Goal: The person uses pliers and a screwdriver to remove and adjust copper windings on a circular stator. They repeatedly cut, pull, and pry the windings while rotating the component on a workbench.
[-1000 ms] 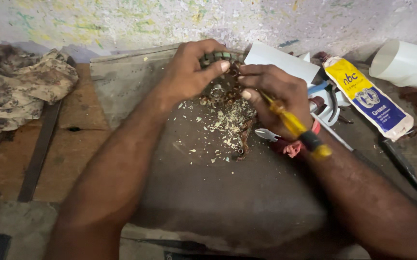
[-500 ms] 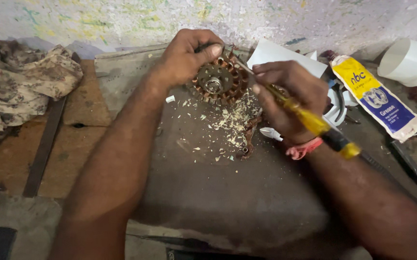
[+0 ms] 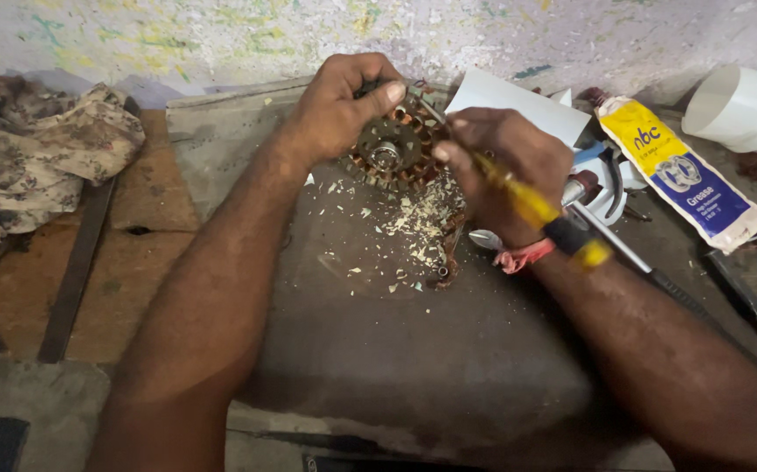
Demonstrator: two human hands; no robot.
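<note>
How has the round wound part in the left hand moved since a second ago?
Yes. The round wound part has tipped up to face the camera, still held by the left hand above the scrap pile.

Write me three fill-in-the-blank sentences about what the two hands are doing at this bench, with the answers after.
1. The left hand holds a round, rusty toothed ____ part.
2. The right hand grips a screwdriver with a ____ handle.
3. Pale ____ lie scattered on the dark mat below the hands.

Answers: metal; yellow; scrapings
</note>
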